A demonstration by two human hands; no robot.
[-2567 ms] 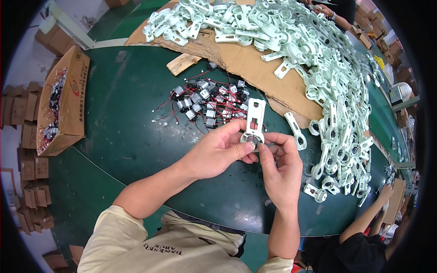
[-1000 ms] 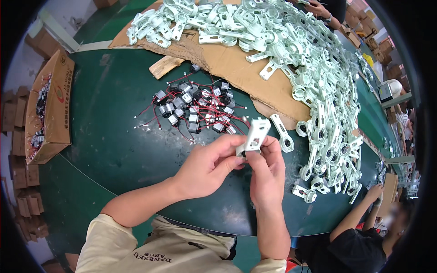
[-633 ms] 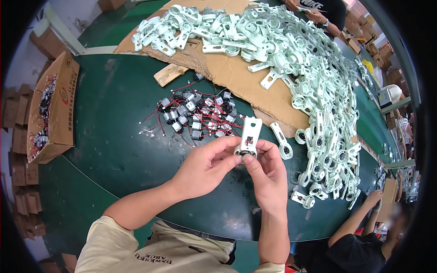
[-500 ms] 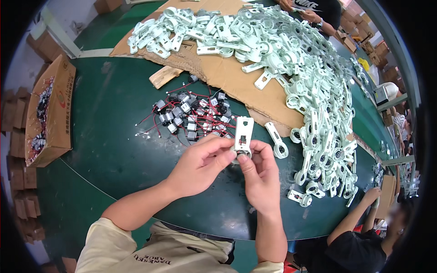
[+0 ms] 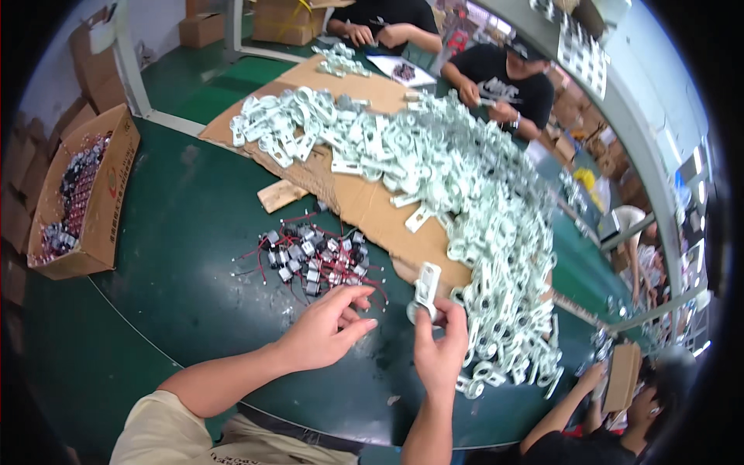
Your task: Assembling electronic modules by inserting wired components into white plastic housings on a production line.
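My right hand (image 5: 440, 345) grips a pale mint plastic housing (image 5: 427, 285) with a slotted handle and a round end. It holds the housing upright by the round end, thumb in front. To the left, my left hand (image 5: 324, 329) is empty, its thumb and fingers apart. Just beyond the left hand lies a heap of small silver-and-black motors (image 5: 313, 263) with red and black wires. A large pile of similar housings (image 5: 480, 194) curves from the far side down to the right of my right hand. What sits inside the held housing's round end is hidden by my thumb.
Under the pile is a torn cardboard sheet (image 5: 360, 205) on the green table (image 5: 194, 232). A wood block (image 5: 281, 195) lies by its edge. At left stands a carton (image 5: 116, 205) of wired motors. Co-workers sit at the far side and lower right; a metal frame rises at right.
My left hand has let go of the housing and moved apart to the left. My right hand keeps the housing. The view has tilted up, showing more of the far side.
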